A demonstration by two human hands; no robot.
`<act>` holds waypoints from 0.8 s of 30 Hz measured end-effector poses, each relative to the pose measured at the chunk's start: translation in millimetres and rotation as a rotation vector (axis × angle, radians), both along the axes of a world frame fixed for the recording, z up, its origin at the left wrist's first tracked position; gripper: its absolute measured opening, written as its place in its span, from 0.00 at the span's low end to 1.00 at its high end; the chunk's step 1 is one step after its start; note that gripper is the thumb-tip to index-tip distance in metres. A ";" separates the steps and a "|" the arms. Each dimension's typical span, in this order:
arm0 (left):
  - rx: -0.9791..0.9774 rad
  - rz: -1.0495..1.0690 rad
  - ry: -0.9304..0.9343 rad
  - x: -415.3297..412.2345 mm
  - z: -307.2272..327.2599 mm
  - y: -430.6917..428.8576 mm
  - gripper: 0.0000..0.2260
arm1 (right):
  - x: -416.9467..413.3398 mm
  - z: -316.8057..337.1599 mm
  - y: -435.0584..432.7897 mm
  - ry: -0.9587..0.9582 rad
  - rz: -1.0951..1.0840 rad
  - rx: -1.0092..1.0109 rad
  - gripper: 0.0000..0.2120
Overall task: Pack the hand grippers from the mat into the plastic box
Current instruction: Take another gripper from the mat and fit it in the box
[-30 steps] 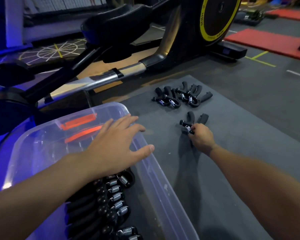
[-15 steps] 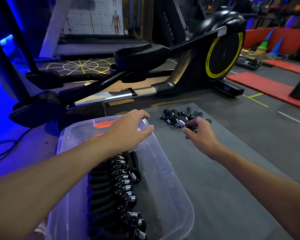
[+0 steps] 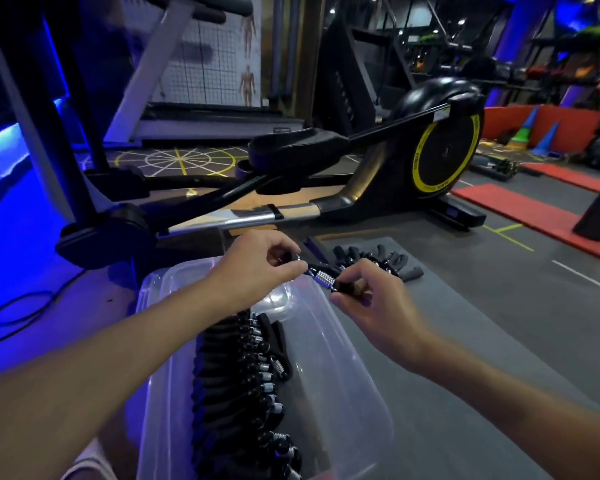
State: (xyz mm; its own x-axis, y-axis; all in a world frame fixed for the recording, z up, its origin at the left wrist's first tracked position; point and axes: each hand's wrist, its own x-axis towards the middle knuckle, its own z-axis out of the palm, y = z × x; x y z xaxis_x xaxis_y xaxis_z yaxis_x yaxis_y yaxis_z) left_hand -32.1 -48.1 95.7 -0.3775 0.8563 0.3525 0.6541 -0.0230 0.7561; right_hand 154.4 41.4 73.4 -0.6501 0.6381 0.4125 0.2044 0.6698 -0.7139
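Both hands hold one black hand gripper (image 3: 325, 278) with a steel coil spring, above the far end of the clear plastic box (image 3: 354, 386). My left hand (image 3: 257, 268) pinches its left end and my right hand (image 3: 368, 299) is closed around a handle on the right. A row of several hand grippers (image 3: 253, 382) lies packed along the box's left side. A small pile of black hand grippers (image 3: 392, 259) rests on the grey mat (image 3: 465, 358), just beyond my right hand.
An elliptical trainer (image 3: 440, 157) with a yellow-rimmed wheel stands right behind the mat and box, its chrome rail (image 3: 257, 216) near my left hand. Red mats (image 3: 541, 209) lie to the right. A black cable (image 3: 21, 310) loops on the floor at left.
My right hand lifted one gripper off the mat and brought it left over the box. My left hand rose from the box rim and took the gripper's other end. The camera tilted up.
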 end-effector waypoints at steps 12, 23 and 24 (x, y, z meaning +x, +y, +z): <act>-0.162 0.014 0.146 -39.1 -46.9 -2.8 0.03 | -15.8 -43.2 24.4 -0.425 0.071 0.178 0.20; -0.417 -0.166 0.382 -36.6 -121.0 22.3 0.09 | -6.5 -85.0 32.2 -0.563 0.170 0.105 0.38; -0.420 -0.167 0.385 -37.5 -125.5 24.3 0.09 | -6.5 -86.5 32.4 -0.553 0.175 0.085 0.38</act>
